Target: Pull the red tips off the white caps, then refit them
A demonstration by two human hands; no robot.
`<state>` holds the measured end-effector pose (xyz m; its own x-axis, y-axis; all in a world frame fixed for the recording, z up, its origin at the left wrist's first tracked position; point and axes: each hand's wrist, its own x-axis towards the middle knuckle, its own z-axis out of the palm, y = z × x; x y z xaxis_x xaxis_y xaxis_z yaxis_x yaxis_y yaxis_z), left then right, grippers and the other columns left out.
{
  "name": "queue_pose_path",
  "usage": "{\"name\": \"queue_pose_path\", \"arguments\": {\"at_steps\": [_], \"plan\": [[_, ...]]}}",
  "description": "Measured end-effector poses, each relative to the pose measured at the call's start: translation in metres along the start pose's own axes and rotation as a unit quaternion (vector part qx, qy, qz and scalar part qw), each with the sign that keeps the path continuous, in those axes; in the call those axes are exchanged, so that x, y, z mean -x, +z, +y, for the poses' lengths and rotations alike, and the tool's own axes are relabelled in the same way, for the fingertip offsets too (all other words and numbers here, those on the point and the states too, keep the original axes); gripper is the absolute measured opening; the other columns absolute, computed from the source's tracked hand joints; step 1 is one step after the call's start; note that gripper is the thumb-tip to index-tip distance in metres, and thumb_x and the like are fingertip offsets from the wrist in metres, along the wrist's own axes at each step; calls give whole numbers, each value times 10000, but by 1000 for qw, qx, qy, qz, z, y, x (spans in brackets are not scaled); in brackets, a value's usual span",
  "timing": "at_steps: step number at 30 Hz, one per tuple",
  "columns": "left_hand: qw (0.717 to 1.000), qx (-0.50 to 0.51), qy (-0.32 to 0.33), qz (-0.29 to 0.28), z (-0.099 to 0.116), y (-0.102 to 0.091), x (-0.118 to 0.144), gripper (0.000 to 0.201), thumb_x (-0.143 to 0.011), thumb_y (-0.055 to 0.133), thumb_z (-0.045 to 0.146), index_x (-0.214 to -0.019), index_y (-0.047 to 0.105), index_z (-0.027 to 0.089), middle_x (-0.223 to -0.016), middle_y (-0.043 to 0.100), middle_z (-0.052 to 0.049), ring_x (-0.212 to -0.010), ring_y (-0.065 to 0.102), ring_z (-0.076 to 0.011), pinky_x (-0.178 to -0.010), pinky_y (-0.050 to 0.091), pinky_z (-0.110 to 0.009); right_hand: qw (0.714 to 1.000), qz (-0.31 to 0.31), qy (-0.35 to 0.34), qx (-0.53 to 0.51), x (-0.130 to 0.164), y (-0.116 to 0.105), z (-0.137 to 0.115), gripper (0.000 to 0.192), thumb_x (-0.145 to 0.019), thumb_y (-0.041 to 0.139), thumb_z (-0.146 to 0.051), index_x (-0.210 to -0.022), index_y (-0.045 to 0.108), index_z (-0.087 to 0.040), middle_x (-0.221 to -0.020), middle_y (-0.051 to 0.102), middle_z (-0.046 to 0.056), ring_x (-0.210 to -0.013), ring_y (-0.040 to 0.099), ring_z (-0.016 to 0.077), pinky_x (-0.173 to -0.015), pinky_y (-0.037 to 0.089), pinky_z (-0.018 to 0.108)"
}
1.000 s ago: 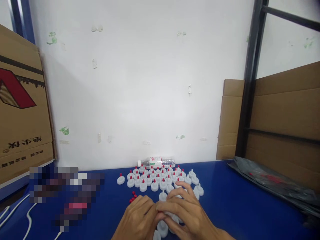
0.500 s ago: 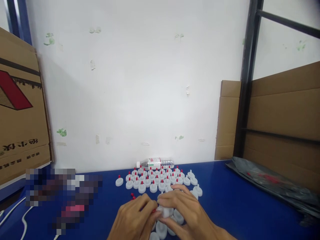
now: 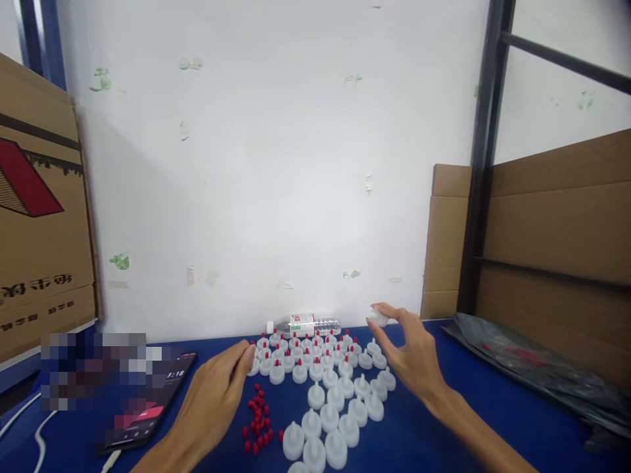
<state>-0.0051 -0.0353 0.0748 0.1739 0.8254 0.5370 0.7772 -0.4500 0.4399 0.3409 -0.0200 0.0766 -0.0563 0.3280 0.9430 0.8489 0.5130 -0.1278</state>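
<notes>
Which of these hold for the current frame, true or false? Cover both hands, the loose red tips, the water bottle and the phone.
1. The right hand holds a white cap above the table. True.
2. The water bottle stands upright. False: it lies on its side by the wall.
3. The loose red tips lie beside the left hand. True.
4. The left hand grips the phone. False: the phone lies on the blue table, apart from that hand.
5. Every white cap carries a red tip. False: the nearest caps have none.

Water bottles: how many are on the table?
1. The water bottle lies on its side against the wall, behind the white caps. None other shows.
</notes>
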Motion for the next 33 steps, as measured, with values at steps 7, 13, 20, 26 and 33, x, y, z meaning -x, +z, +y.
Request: {"name": "queue_pose_path", "arguments": {"at_steps": [7,13,20,26,33], "plan": [[992,-97,-28,-70,-29,8,-12,359,-1035,309,259,-1007,667,241,-1013,683,-59,-929,682,-231,-829,452,-323,995,-95,0,-8,4,6,5,117,-996,539,-308,-1009,643,-257,-1092,761,45,-932,723,255,-923,514,456],[985,-125,-51,-107,-28,8,-13,253,-957,493,156,-1142,634,254,-1085,731,-46,-964,707,-228,-776,452,-285,991,-136,-5,-9,8,10,8,156,-1007,561,-380,-986,654,-257,-1131,700,76,-1067,662,289,-929,507,477],[985,-119,-48,-119,-29,10,-12,181,-983,517,250,-946,694,244,-902,751,-31,-848,705,-225,-683,409,-266,984,-176,12,1,11,14,7,270,-1023,532,-439,-952,710,-250,-956,657,65,-853,661,257,-778,531,424],[984,-129,-42,-112,-37,15,-11,233,-976,493,230,-1003,724,231,-1011,736,-65,-950,701,-231,-825,468,-293,972,-233,21,-11,12,15,1,239,-1019,527,-372,-938,709,-240,-953,716,57,-871,685,250,-851,500,433],[984,-127,-39,-118,-37,17,-10,292,-996,440,255,-969,726,208,-1002,727,-88,-952,701,-256,-866,480,-346,956,-290,39,6,11,14,1,296,-1003,546,-399,-820,704,-228,-778,710,15,-787,671,229,-886,451,424]]}}
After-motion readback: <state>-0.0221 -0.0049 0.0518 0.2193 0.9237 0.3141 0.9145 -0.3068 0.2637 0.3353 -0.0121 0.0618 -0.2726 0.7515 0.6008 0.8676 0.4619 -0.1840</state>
